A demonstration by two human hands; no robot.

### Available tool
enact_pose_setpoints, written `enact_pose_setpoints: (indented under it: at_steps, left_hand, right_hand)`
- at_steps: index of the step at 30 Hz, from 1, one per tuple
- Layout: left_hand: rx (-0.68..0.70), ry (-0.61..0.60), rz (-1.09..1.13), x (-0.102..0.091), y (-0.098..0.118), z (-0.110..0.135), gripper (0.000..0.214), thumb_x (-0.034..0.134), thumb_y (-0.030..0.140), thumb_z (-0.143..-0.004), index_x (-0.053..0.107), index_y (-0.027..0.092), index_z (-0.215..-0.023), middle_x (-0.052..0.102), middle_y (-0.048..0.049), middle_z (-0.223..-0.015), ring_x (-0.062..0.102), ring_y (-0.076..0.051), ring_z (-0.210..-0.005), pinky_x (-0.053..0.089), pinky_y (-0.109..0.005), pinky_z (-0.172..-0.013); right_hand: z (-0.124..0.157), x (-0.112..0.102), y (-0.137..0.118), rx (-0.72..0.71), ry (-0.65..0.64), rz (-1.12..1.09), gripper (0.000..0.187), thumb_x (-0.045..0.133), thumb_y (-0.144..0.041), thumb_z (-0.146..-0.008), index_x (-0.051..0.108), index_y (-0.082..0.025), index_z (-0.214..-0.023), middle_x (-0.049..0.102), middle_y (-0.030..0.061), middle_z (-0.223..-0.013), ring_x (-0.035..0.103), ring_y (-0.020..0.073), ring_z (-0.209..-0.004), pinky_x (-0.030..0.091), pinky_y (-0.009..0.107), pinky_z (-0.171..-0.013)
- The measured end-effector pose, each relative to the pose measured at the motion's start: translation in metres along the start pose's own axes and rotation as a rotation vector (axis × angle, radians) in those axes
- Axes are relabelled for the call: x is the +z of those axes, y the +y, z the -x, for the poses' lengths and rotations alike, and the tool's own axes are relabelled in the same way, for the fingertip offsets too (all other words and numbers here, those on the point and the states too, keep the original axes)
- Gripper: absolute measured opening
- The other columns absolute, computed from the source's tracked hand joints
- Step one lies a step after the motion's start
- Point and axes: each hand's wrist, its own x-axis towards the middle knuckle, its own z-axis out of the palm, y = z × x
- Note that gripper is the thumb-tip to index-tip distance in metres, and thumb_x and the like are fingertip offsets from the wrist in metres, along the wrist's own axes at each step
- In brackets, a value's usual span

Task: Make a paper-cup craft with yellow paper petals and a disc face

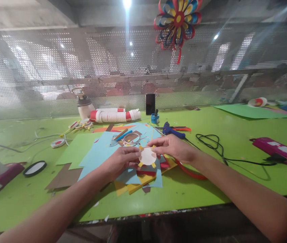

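Between my two hands is a round white paper disc (147,156) with small yellow paper feet sticking out at its edge. My left hand (123,160) pinches its left side, fingers closed. At its upper right edge, my right hand (172,146) grips with thumb and fingertips. The disc hangs over a pile of coloured paper, with light blue sheets (96,152), a yellow piece (139,185) and red bits. Just beyond my hands lie a clear tape-like ring (132,137) and a blue pen (123,135). A blue glue gun (172,130) rests behind my right hand.
White and red paper-cup rolls (115,116), a spray bottle (84,106), a phone (150,104) and a blue jar (155,118) stand at the back. Purple power strips (277,148) lie right and left, with a black cable (221,155). A paper flower (178,20) hangs above.
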Motion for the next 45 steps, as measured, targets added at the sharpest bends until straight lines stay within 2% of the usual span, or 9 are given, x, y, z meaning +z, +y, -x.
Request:
enact_pose_setpoints:
  at_steps: [5, 9, 13, 17, 21, 30, 33, 39, 45]
  left_hand:
    - [0.021, 0.003, 0.070, -0.001, -0.001, -0.002, 0.014, 0.071, 0.022, -0.074, 0.063, 0.010, -0.074, 0.058, -0.0027, -0.069, 0.056, -0.010, -0.063, 0.052, -0.023, -0.060]
    - [0.050, 0.029, 0.066, -0.001, -0.002, -0.002, 0.015, 0.070, 0.024, -0.074, 0.062, 0.011, -0.077, 0.060, -0.0036, -0.071, 0.060, -0.013, -0.066, 0.053, -0.026, -0.062]
    - [0.015, 0.040, 0.064, 0.002, -0.004, -0.001, 0.020, 0.072, 0.025, -0.072, 0.061, 0.012, -0.082, 0.063, -0.0045, -0.073, 0.063, -0.015, -0.067, 0.054, -0.028, -0.065]
    - [-0.008, 0.019, 0.085, 0.003, -0.009, -0.002, 0.020, 0.072, 0.025, -0.073, 0.060, 0.012, -0.081, 0.064, -0.0046, -0.071, 0.064, -0.015, -0.065, 0.054, -0.030, -0.069]
    - [-0.012, 0.001, 0.104, 0.003, -0.012, -0.004, 0.018, 0.070, 0.026, -0.075, 0.059, 0.013, -0.081, 0.065, -0.0062, -0.073, 0.066, -0.016, -0.066, 0.054, -0.030, -0.069]
    - [-0.015, -0.001, 0.118, 0.004, -0.010, -0.003, 0.020, 0.072, 0.026, -0.074, 0.062, 0.011, -0.082, 0.066, -0.0081, -0.076, 0.064, -0.016, -0.068, 0.054, -0.030, -0.068]
    - [-0.018, -0.038, 0.106, 0.003, -0.011, -0.004, 0.023, 0.071, 0.028, -0.074, 0.063, 0.011, -0.087, 0.066, -0.0099, -0.082, 0.064, -0.016, -0.070, 0.053, -0.031, -0.069]
    - [-0.028, -0.084, 0.093, 0.001, -0.011, -0.003, 0.020, 0.071, 0.028, -0.074, 0.065, 0.012, -0.083, 0.065, -0.0076, -0.076, 0.063, -0.015, -0.067, 0.052, -0.032, -0.070]
    - [-0.041, -0.010, 0.122, -0.003, -0.003, -0.003, 0.021, 0.072, 0.026, -0.072, 0.066, 0.011, -0.086, 0.066, -0.0079, -0.078, 0.063, -0.015, -0.066, 0.053, -0.030, -0.069]
  right_hand:
    - [-0.002, -0.008, 0.006, 0.008, -0.019, -0.168, 0.038, 0.070, -0.026, -0.077, 0.063, -0.013, -0.112, 0.068, 0.0074, -0.087, 0.062, 0.0125, -0.073, 0.049, 0.027, -0.069]
    - [-0.004, -0.009, 0.005, 0.013, 0.079, -0.280, 0.034, 0.063, -0.035, -0.082, 0.063, -0.013, -0.108, 0.066, 0.0075, -0.084, 0.063, 0.0136, -0.075, 0.050, 0.025, -0.067]
    - [-0.004, 0.000, 0.004, -0.028, 0.178, -0.143, 0.039, 0.063, -0.042, -0.081, 0.063, -0.012, -0.105, 0.065, 0.0063, -0.078, 0.060, 0.0135, -0.067, 0.049, 0.026, -0.061]
    - [-0.006, 0.009, 0.007, -0.077, 0.247, 0.078, 0.046, 0.069, -0.040, -0.074, 0.060, -0.013, -0.109, 0.062, 0.0013, -0.072, 0.058, 0.0130, -0.065, 0.049, 0.028, -0.064]
    - [-0.007, 0.011, 0.010, -0.114, 0.305, 0.165, 0.042, 0.070, -0.037, -0.072, 0.062, -0.014, -0.106, 0.061, -0.0005, -0.070, 0.056, 0.0128, -0.064, 0.046, 0.028, -0.064]
    - [-0.006, 0.015, 0.010, -0.017, 0.285, -0.084, 0.036, 0.073, -0.034, -0.070, 0.065, -0.015, -0.100, 0.062, -0.0005, -0.070, 0.055, 0.0108, -0.060, 0.045, 0.027, -0.060]
    - [-0.006, 0.016, 0.010, 0.026, 0.257, -0.130, 0.033, 0.073, -0.033, -0.070, 0.065, -0.015, -0.097, 0.062, -0.0005, -0.070, 0.053, 0.0098, -0.057, 0.044, 0.026, -0.057]
    - [-0.006, 0.015, 0.010, 0.120, 0.218, -0.271, 0.038, 0.077, -0.034, -0.067, 0.065, -0.015, -0.097, 0.064, 0.0013, -0.074, 0.057, 0.0107, -0.061, 0.046, 0.025, -0.058]
    - [-0.009, 0.009, 0.011, 0.059, 0.341, -0.292, 0.038, 0.067, -0.047, -0.075, 0.066, -0.012, -0.091, 0.064, 0.0043, -0.069, 0.057, 0.0119, -0.059, 0.047, 0.025, -0.056]
